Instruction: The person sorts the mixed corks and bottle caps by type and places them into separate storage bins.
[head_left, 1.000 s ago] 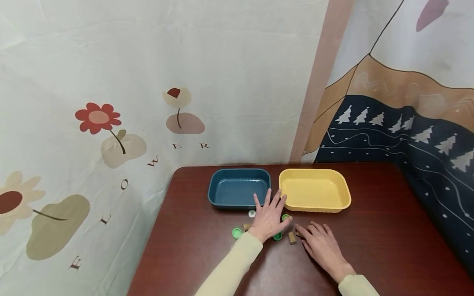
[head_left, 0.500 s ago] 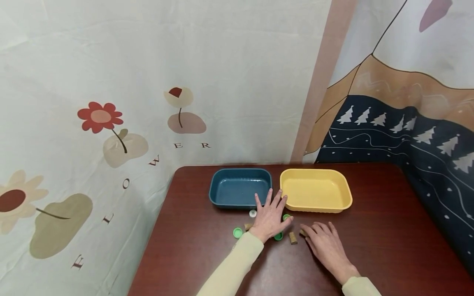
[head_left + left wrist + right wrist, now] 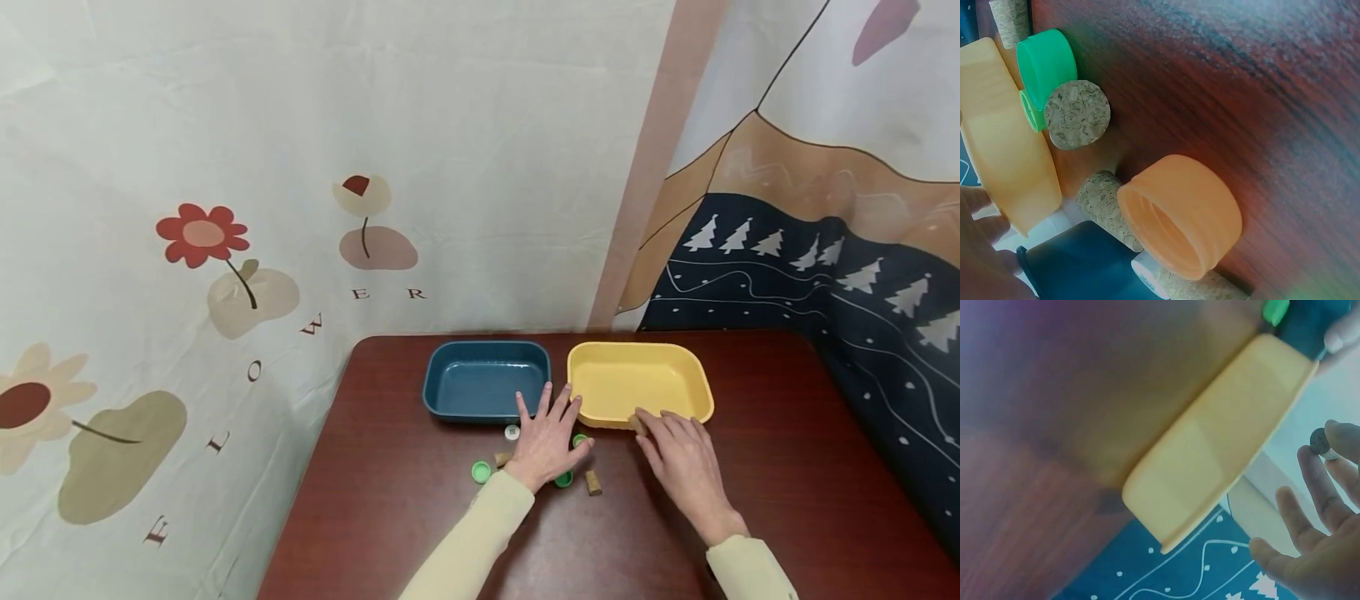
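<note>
My left hand (image 3: 543, 446) is spread with straight fingers, low over small caps and corks in front of the two trays. A cork (image 3: 1320, 442) is pinched between the thumb and fingers of my right hand (image 3: 686, 462), at the front rim of the yellow tray (image 3: 660, 421). Another cork (image 3: 593, 482) lies on the table between the hands. Around the left hand are a green cap (image 3: 482, 472), a second green cap (image 3: 564, 479) and a white cap (image 3: 512, 432). In the left wrist view an orange cap (image 3: 1210, 212) stands on edge beside several corks (image 3: 1079, 115).
A blue tray (image 3: 480, 417) stands left of the yellow one at the table's far edge. Behind them hangs a printed cloth (image 3: 487, 208). The dark red tabletop (image 3: 360, 533) reaches toward the front, and the left forearm crosses it.
My right hand has taken up a cork from the table and moved it forward to the yellow tray's front rim. The left hand has stayed in place.
</note>
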`<state>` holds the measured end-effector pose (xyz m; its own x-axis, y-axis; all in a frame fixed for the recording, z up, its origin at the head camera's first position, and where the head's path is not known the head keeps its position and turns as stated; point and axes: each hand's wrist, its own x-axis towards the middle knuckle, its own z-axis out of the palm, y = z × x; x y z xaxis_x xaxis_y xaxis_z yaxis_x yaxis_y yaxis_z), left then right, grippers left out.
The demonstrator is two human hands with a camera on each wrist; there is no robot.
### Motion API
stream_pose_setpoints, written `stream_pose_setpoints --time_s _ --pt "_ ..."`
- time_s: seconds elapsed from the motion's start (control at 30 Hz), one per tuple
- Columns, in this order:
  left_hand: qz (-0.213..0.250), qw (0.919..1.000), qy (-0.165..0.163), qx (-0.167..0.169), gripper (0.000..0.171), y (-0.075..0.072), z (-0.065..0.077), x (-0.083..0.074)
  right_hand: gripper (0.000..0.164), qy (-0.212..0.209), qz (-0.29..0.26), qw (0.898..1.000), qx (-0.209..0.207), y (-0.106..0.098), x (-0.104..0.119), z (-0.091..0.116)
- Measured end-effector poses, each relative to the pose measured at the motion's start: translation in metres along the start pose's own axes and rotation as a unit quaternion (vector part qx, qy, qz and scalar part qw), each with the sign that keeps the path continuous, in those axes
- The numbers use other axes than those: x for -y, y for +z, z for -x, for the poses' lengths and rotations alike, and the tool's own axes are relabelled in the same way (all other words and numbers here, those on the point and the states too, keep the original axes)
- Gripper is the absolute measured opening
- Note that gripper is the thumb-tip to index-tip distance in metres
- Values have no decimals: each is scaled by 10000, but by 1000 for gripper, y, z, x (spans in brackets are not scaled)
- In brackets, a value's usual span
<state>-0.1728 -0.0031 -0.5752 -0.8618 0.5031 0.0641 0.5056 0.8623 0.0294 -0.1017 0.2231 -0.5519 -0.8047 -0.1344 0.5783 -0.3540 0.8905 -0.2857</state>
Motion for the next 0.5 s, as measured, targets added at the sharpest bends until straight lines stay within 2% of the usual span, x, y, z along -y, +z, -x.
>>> stream_pose_setpoints --time_s 0.3,0.5 --pt "69 9999 45 -107 73 1 0 -1 48 250 -93 9996 20 7 -14 -32" --pt "131 9997 36 -192 73 2 -1 1 45 507 36 9975 491 16 -24 -50"
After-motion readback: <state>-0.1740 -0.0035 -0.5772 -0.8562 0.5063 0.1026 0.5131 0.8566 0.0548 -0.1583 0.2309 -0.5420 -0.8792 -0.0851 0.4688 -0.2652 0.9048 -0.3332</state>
